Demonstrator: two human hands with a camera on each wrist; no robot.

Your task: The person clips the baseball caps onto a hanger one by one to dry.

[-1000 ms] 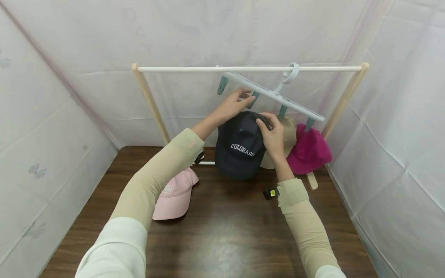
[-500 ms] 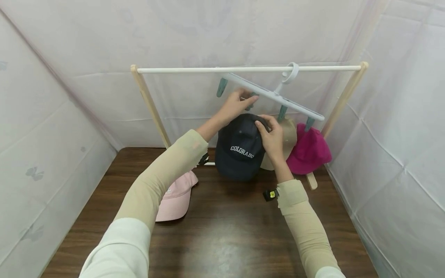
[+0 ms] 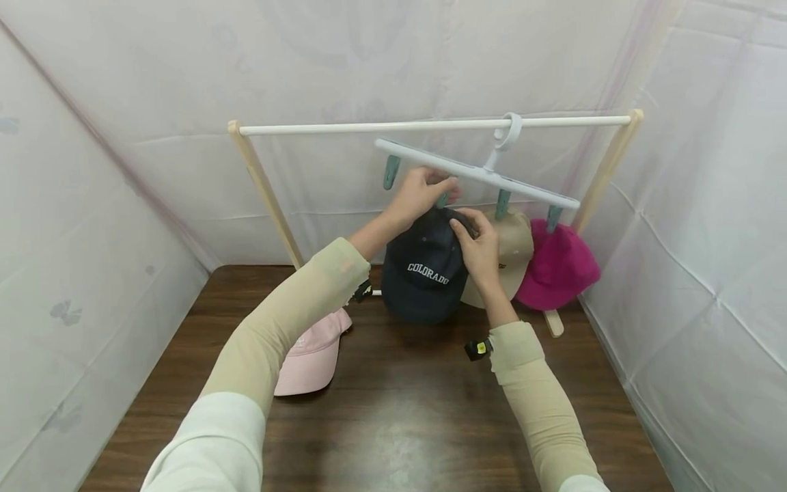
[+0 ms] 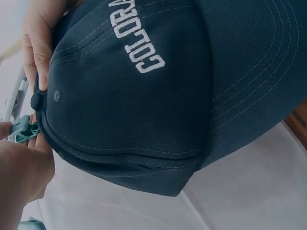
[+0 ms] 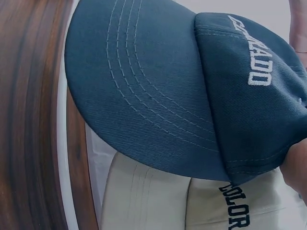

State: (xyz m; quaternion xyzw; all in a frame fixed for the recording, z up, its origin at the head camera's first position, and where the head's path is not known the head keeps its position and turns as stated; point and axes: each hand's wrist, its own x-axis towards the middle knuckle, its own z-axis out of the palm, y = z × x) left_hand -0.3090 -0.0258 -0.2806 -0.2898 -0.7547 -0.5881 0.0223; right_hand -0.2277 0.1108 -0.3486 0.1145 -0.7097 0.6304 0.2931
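Observation:
A navy baseball cap [image 3: 424,263] with white "COLORADO" lettering hangs brim down in my right hand [image 3: 481,249], which pinches it near the crown. Just above the crown, my left hand [image 3: 421,198] pinches a green clip [image 4: 23,128] on the pale hanger [image 3: 455,167]. In the left wrist view, the clip is close beside the cap's top button [image 4: 36,100]; whether its jaws grip the fabric I cannot tell. To the right, a beige cap [image 3: 513,253] and a magenta cap [image 3: 556,266] hang from other clips.
The hanger hooks over a white rod [image 3: 369,128] on a wooden-legged rack [image 3: 267,195]. Its leftmost clip [image 3: 391,172] holds nothing. On the brown table [image 3: 393,410], a pink cap [image 3: 310,362] lies at left, partly behind my left sleeve. Pale fabric walls surround the table.
The hanger's left end has come down and its slant has lessened. My left hand has moved slightly lower with the clip, nearer the navy cap. More of the beige cap shows.

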